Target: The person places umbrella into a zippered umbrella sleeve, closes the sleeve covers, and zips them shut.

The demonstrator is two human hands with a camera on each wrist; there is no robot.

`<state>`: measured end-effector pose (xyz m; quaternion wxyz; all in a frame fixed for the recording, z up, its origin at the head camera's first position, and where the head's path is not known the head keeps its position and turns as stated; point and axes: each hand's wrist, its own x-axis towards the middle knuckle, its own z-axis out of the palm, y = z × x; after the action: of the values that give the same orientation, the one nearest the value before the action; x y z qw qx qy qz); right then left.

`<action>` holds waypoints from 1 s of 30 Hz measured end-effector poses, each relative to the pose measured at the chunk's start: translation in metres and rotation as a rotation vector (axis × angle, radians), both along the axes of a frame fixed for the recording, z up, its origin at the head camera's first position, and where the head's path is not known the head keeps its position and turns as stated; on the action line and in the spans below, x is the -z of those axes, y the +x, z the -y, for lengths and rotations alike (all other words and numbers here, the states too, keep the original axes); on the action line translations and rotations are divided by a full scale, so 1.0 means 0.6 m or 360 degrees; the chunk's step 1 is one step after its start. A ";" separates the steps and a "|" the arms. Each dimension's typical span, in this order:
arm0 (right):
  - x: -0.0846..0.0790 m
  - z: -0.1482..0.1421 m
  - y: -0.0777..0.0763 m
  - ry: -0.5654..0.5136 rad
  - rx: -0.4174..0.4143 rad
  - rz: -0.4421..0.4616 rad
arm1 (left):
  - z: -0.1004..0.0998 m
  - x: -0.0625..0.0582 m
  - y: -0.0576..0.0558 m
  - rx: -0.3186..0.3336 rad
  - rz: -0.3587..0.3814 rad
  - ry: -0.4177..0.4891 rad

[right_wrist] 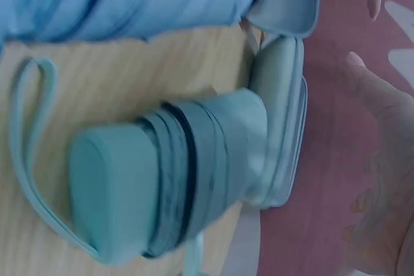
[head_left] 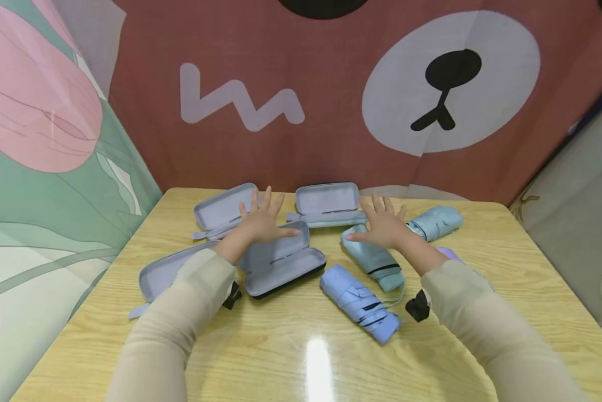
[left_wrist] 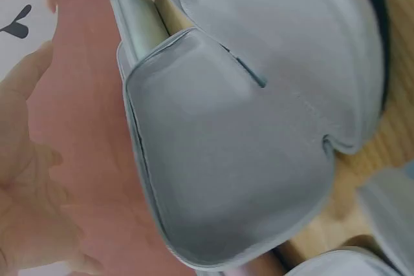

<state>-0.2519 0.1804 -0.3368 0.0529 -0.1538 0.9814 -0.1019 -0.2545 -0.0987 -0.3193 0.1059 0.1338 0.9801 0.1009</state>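
My left hand [head_left: 263, 222] spreads its fingers above the open grey-lined case [head_left: 287, 271] at the middle of the table. In the left wrist view that hand [left_wrist: 26, 185] is beside the case's lining [left_wrist: 226, 140], holding nothing. My right hand [head_left: 383, 228], fingers also spread, hovers over the far end of a teal folded umbrella [head_left: 370, 258]. The right wrist view has this umbrella [right_wrist: 200, 159] with its wrist loop, apart from the hand [right_wrist: 391, 179]. A blue folded umbrella [head_left: 356, 301] lies nearer me.
More open cases lie at the left [head_left: 162, 273], back left [head_left: 223, 207] and back middle [head_left: 327, 198]. A light blue folded umbrella [head_left: 439, 221] is at the back right. Something purple [head_left: 450, 254] shows partly behind the right forearm. A printed curtain [head_left: 261, 156] hangs behind the table.
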 end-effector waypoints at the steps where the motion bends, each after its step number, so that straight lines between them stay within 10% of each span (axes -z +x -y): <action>1: 0.004 0.002 0.003 -0.0010 -0.0014 0.0000 | 0.002 0.002 0.000 0.0000 0.0005 0.0015; 30: 0.094 0.042 0.131 -0.0086 -0.0423 -0.0026 | 0.037 0.053 0.024 0.0073 0.0193 0.0076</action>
<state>-0.1734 0.1553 -0.3934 0.0538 -0.2847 0.9497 -0.1190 -0.2400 -0.1208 -0.3511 0.1640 0.1522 0.9659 0.1299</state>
